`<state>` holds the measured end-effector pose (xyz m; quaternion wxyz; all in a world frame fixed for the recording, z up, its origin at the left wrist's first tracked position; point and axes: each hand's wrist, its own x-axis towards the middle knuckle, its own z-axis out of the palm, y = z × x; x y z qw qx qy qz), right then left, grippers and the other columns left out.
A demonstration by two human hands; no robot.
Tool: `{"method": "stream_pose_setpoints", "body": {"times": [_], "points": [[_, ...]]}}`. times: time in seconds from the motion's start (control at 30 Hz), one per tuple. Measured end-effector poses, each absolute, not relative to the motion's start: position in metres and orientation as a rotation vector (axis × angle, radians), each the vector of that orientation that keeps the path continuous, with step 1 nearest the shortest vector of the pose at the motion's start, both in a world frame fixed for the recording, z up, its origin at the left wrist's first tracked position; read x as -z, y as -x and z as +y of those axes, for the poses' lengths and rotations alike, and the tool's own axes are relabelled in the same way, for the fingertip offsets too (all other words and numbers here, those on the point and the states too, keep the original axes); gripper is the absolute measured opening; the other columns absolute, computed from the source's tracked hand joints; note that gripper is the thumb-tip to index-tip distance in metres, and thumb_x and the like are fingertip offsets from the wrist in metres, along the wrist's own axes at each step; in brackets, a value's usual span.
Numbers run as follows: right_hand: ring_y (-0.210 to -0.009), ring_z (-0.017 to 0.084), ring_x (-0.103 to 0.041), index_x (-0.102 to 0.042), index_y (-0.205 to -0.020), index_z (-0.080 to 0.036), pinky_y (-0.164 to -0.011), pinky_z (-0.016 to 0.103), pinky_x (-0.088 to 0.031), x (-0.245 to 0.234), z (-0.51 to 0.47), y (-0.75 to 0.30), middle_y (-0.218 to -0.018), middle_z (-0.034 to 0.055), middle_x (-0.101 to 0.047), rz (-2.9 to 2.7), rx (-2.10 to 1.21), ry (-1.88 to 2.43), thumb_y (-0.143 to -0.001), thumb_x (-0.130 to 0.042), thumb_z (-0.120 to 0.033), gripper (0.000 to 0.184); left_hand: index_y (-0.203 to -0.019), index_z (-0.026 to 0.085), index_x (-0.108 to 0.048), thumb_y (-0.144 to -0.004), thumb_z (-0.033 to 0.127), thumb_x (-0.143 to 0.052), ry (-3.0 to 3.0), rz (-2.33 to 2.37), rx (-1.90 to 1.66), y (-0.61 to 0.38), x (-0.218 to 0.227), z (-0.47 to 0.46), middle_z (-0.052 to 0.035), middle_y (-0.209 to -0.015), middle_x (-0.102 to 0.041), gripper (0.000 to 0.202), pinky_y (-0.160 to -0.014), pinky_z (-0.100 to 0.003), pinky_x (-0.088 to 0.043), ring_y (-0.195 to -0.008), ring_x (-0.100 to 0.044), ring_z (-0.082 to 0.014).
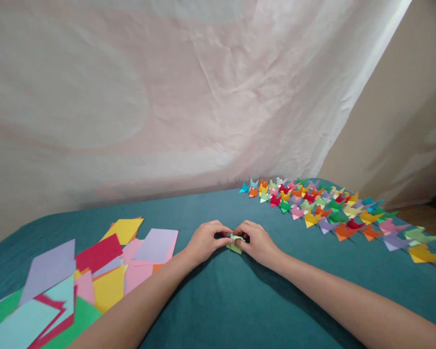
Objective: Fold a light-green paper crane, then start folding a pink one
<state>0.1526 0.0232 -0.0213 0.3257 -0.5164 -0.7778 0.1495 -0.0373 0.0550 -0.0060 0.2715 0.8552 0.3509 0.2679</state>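
Pinched a small light green folded paper (234,246) between both hands, low over the middle of the table (196,300), well in from the far edge. Held its left side with the left hand (209,237), thumb and fingertips close together, and its right side with the right hand (257,244), just as narrow; likely gripped from two sides to stop any slipping. Could not tell the exact touching spots, with part of the paper hidden by the fingers. Had loose flat colored sheets (99,253) in a messy spread toward the left edge, perhaps for easy reach. Had little folded paper birds (345,231) in rows from the far edge down the right side, maybe to be safe from squashing. Had a big pale cloth (203,97) hanging behind the far edge.
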Motion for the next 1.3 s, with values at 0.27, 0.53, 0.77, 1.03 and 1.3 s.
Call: {"method": "stream_pose_setpoints", "body": {"times": [0.27,0.53,0.77,1.03,1.3], "points": [[-0.071,0.014,-0.053,-0.063,-0.077,-0.019,-0.066,0.025,-0.037,0.022,0.023,-0.153,-0.077,0.0001,-0.059,-2.033,-0.411,1.354,-0.073,-0.064,-0.017,0.005,-0.095,0.019,-0.07,-0.076,0.021,-0.068,-2.234,0.788,-0.756,0.038,0.006,0.061,-0.0029,-0.091,-0.064,0.02,-0.079,-0.024,-0.043,-0.086,-0.059,-0.0153],[-0.07,0.014,-0.053,-0.066,-0.08,-0.02,-0.066,0.026,-0.039,0.022,0.022,-0.155,-0.078,0.0008,-0.06,-2.013,-0.466,1.313,-0.078,-0.061,-0.02,0.006,-0.093,0.019,-0.069,-0.076,0.023,-0.067,-2.207,0.82,-0.77,0.035,0.008,0.059,-0.0031,-0.088,-0.064,0.018,-0.076,-0.024,-0.044,-0.083,-0.059,-0.0154],[-0.07,0.015,-0.055,-0.068,-0.082,-0.021,-0.066,0.026,-0.04,0.025,0.023,-0.157,-0.078,0.0018,-0.06,-2.011,-0.465,1.294,-0.08,-0.057,-0.018,0.012,-0.092,0.02,-0.069,-0.076,0.024,-0.066,-2.215,0.868,-0.781,0.034,0.007,0.056,-0.0027,-0.089,-0.065,0.017,-0.077,-0.025,-0.045,-0.084,-0.059,-0.0155],[-0.073,0.016,-0.056,-0.069,-0.083,-0.021,-0.069,0.027,-0.041,0.025,0.022,-0.159,-0.078,0.0029,-0.062,-2.022,-0.47,1.284,-0.086,-0.053,-0.023,0.017,-0.089,0.019,-0.07,-0.078,0.026,-0.065,-2.199,0.901,-0.794,0.031,0.006,0.055,-0.0024,-0.086,-0.065,0.015,-0.074,-0.024,-0.044,-0.081,-0.059,-0.0148],[-0.076,0.016,-0.056,-0.068,-0.084,-0.02,-0.071,0.027,-0.042,0.024,0.02,-0.16,-0.079,0.0034,-0.062,-2.055,-0.428,1.256,-0.087,-0.052,-0.019,0.016,-0.091,0.019,-0.069,-0.08,0.027,-0.063,-2.236,0.915,-0.808,0.028,0.007,0.052,-0.0024,-0.086,-0.064,0.015,-0.075,-0.024,-0.044,-0.082,-0.058,-0.0149]]}}
